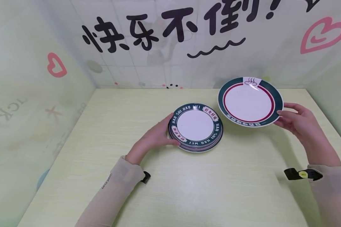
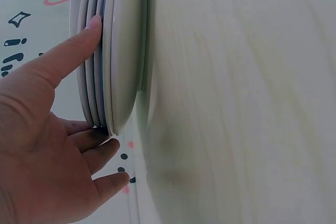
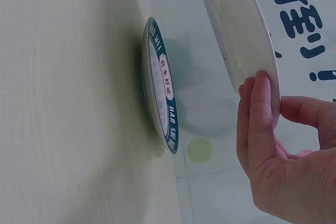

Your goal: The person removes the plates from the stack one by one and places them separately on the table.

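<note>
Near the middle of the table is a stack of several round plates (image 1: 199,126), white with dark green lettered rims. My left hand (image 1: 156,134) grips its left side, the thumb (image 2: 79,45) on the plates' edges and the fingers round the far side. My right hand (image 1: 305,124) holds a larger white plate (image 1: 248,102) with a dark green rim and a red ring. It pinches the right edge between thumb and fingers, the plate raised above the table and tilted. Another green-rimmed plate (image 3: 160,87) lies below it in the right wrist view, hidden in the head view.
The pale wood-grain table (image 1: 170,189) ends at a white back wall (image 1: 159,69) with black lettering. Side walls (image 1: 45,110) stand at left and right. Black bands (image 1: 302,174) are at both sleeve cuffs.
</note>
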Tool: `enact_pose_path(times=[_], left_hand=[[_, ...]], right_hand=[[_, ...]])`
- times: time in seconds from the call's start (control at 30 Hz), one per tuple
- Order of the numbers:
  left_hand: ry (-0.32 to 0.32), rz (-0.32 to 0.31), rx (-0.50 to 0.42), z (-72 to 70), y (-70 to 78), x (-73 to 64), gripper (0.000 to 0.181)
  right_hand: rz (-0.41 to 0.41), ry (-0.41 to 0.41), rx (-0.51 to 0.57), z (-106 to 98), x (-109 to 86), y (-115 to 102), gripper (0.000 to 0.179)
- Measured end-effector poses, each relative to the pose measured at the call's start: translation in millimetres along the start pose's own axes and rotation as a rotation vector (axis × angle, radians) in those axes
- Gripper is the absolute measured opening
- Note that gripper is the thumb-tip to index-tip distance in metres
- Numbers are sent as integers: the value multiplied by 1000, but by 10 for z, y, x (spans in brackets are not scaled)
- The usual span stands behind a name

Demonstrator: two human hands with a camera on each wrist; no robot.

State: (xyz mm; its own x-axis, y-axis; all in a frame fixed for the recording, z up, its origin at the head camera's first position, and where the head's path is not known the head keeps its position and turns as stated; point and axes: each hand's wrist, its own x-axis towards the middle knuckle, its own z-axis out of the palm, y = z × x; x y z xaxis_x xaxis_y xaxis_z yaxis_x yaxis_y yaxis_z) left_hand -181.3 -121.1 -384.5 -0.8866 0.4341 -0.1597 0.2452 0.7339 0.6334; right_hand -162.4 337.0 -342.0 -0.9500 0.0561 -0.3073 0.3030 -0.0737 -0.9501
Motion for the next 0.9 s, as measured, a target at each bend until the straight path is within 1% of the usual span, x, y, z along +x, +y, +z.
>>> enact_pose_path(times=[0.27, 0.43, 0.6, 0.73, 0.9], left_hand=[[-2, -1, 1, -6, 6, 0, 122], [-2, -4, -4, -6, 0, 5, 121], [-8, -11, -1, -10, -1, 3, 121], [-9, -18, 5, -11, 3, -3, 122], [-9, -21, 6, -13, 9, -5, 122]], right_hand=[[-1, 14, 30, -52, 6, 10, 40], [3, 16, 68, -98, 5, 11, 40], [0, 16, 103, -153, 2, 10, 34], [-25, 30, 135, -184, 18, 21, 31], [-35, 61, 134, -232, 31, 47, 38]])
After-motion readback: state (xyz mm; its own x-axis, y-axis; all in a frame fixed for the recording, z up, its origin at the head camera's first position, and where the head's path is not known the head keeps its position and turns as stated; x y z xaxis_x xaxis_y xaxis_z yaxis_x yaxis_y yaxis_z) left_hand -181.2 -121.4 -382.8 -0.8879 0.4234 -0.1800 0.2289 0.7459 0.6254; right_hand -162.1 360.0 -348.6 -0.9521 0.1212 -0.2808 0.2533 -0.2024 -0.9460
